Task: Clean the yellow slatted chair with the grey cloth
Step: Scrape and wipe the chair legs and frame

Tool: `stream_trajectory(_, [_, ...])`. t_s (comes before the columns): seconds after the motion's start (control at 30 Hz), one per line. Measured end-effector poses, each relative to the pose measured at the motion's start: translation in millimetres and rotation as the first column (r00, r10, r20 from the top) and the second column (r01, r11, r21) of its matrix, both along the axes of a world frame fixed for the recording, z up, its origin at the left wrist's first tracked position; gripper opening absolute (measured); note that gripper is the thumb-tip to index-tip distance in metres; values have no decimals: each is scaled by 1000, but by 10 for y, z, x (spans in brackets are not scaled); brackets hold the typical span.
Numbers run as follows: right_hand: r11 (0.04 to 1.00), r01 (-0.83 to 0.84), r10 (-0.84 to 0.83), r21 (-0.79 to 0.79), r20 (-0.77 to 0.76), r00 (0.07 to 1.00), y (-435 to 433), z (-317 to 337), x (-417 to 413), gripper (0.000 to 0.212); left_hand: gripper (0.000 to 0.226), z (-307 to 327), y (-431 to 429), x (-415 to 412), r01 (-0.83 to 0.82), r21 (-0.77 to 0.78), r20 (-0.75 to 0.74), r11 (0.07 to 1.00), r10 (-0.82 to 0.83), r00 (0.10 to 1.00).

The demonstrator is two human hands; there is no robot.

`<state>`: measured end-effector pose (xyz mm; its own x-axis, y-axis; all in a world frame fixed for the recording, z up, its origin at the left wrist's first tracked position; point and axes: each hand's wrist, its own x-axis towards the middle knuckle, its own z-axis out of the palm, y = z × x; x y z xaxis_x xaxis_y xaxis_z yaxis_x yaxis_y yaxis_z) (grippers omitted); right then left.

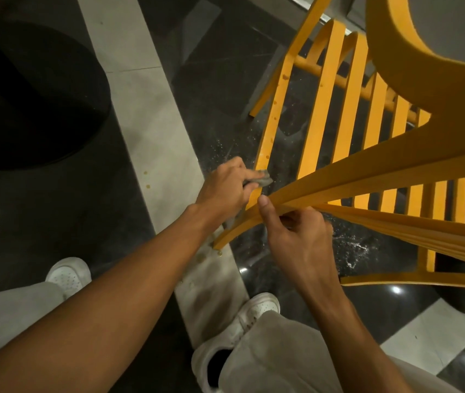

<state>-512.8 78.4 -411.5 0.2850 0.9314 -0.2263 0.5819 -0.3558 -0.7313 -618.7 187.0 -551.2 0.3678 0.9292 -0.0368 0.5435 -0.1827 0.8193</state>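
Observation:
The yellow slatted chair [325, 109] fills the right half of the head view, tilted, with its slats running away from me over the dark floor. My left hand [225, 188] is closed around the small grey cloth [261, 179] and presses it against the near end of the chair's left rail. My right hand [296, 236] grips the curved yellow frame bar just below that, thumb up against the bar. Most of the cloth is hidden inside my left fist.
A dark round shape [27, 95] lies at the left on the floor. A pale tile strip [146, 109] crosses the glossy black tiles. My white shoes [68, 275] and grey trousers stand at the bottom. Wet splashes [350, 248] mark the floor under the chair.

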Motion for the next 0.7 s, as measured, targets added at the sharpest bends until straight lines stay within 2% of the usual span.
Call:
stream_trajectory(0.1, [1000,3,-3,-16,2,1000,9,9,-15,40,33,-8,-48,-115,36,26,-28,999,-35,999])
stream_trajectory(0.23, [1000,-6,7,-18,33,999,-4,-5,-30,43,35,30,91,-23,-105,61,-57,993,108,992])
stream_trajectory(0.37, [997,-25,29,-67,55,998,-29,-36,13,24,31,9,-21,21,-11,59,-4,998,12,1000])
stream_trajectory(0.6, [995,-68,71,-76,32,997,-48,-119,67,24,34,-8,98,86,-103,26,-52,994,104,993])
stream_trajectory(0.7, [994,-92,93,-65,20,995,-78,-174,117,21,37,30,92,104,-63,-4,-33,998,63,997])
